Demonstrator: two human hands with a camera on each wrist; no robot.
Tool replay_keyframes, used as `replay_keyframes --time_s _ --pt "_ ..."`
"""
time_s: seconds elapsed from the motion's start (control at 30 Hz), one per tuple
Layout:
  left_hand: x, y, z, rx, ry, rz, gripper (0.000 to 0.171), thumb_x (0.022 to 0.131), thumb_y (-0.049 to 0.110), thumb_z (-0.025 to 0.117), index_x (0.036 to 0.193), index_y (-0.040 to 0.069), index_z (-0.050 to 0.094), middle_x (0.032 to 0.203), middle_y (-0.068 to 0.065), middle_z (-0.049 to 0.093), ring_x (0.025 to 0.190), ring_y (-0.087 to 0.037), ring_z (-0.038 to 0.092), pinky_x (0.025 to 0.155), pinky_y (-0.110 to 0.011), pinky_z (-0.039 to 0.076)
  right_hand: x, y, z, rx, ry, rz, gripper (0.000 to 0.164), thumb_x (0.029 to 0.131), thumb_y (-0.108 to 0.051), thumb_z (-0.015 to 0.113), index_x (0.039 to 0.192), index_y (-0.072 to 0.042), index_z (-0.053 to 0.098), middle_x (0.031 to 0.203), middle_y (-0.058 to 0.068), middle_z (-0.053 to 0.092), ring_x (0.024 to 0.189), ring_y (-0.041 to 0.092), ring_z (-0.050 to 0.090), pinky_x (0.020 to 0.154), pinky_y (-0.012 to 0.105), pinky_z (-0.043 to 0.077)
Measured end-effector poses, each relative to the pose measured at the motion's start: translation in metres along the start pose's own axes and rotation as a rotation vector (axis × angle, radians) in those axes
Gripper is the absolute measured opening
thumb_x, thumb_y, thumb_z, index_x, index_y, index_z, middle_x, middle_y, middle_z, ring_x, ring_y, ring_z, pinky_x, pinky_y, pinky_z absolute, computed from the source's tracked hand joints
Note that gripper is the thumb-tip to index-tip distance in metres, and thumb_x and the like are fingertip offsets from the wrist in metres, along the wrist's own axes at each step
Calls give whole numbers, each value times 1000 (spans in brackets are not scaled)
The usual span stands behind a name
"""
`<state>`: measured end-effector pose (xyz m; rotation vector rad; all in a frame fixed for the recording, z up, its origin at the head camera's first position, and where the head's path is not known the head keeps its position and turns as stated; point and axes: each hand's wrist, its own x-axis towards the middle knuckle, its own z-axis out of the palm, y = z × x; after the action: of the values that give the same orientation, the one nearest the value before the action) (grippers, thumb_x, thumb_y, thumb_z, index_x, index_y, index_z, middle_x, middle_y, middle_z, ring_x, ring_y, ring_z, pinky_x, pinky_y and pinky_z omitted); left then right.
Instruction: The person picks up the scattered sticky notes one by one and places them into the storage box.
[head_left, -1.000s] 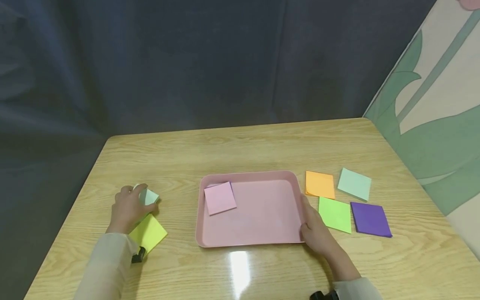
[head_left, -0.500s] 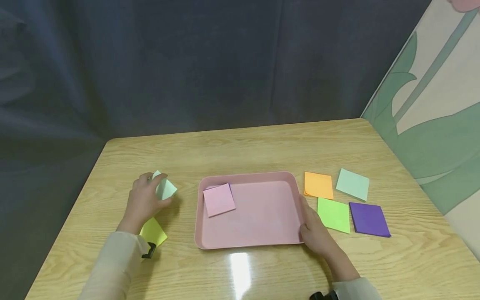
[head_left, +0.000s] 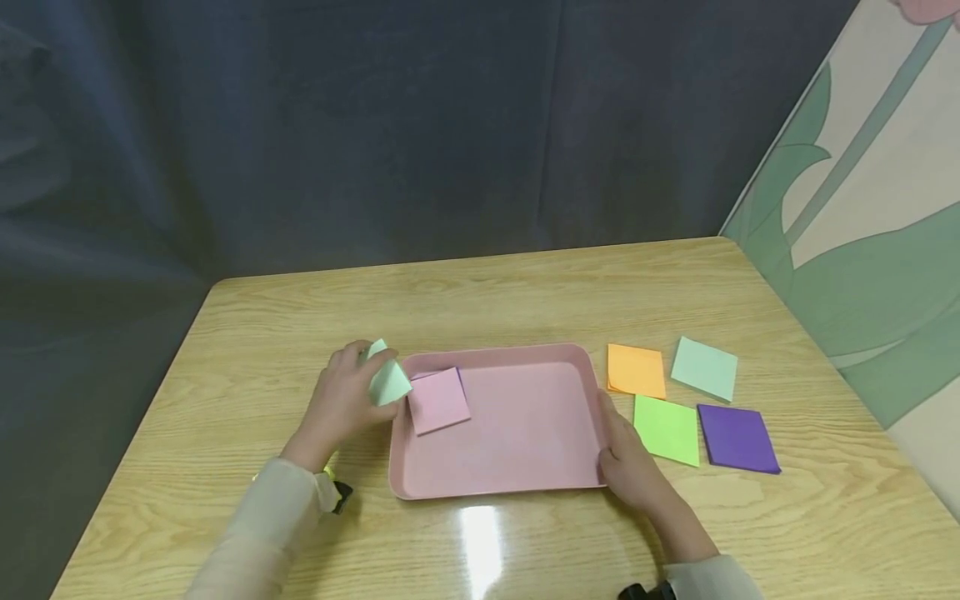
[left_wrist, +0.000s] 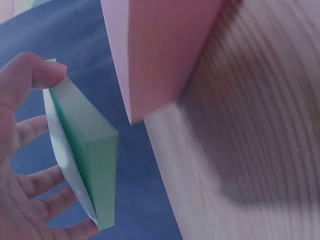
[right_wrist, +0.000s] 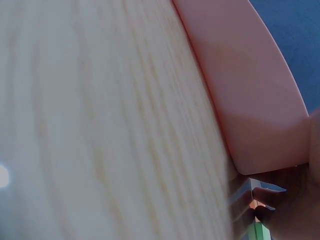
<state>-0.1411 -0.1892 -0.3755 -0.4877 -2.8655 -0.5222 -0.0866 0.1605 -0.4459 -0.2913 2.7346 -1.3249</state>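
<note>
My left hand [head_left: 341,404] pinches a mint-green sticky note pad [head_left: 388,383] between thumb and fingers, held tilted at the left rim of a pink tray [head_left: 525,442]. In the left wrist view, the pad [left_wrist: 102,165] shows its thick edge, and one sheet stands slightly apart from the rest. Inside the tray at the left lies a pink sticky note pad [head_left: 440,402], with a purple edge showing beneath it. My right hand [head_left: 633,471] grips the tray's right side near the front corner, its fingers along the outer wall.
Right of the tray lie several note pads: orange [head_left: 636,371], light green [head_left: 667,429], mint [head_left: 705,368] and purple [head_left: 738,437]. A yellow pad [head_left: 331,468] is mostly hidden behind the left wrist. A dark curtain [head_left: 480,125] hangs behind the wooden table [head_left: 480,300].
My left hand has lifted the mint-green pad off the table's left side and carried it right to the tray's rim. The right hand has stayed on the tray.
</note>
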Motion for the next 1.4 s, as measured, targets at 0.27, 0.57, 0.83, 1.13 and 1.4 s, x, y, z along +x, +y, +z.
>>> replay_keyframes --time_s 0.27,0.57,0.83,1.13,1.4 --pt "12 24 20 -25 -102 73 62 63 39 70 118 17 53 120 -18 39 105 -35 37 80 -50 34 -1 -1 0 5 6 3 70 74 15 33 137 2 4 139 24 11 125 37 9 98 51 11" --pt "17 41 41 2 -167 129 66 64 50 67 119 18 52 123 -14 39 110 -31 36 84 -47 34 -1 0 -1 4 8 7 71 74 14 33 137 1 3 140 23 9 126 36 7 99 51 10" --pt "16 36 55 2 -190 205 58 63 41 71 113 17 55 124 -11 39 113 -32 32 86 -50 32 -1 -2 -1 13 5 27 71 75 13 34 137 0 4 140 23 10 125 37 9 99 51 10" --pt "17 35 65 55 -248 195 59 63 37 71 116 17 53 125 -13 38 109 -29 37 90 -44 29 -1 -1 0 19 3 31 71 75 13 33 138 0 3 141 21 9 126 35 8 99 51 10" --pt "19 32 70 83 -296 201 59 61 36 70 116 21 52 127 -13 36 114 -28 33 95 -46 21 0 1 1 12 -2 48 71 75 12 32 138 -2 2 141 20 9 126 35 8 99 51 10"
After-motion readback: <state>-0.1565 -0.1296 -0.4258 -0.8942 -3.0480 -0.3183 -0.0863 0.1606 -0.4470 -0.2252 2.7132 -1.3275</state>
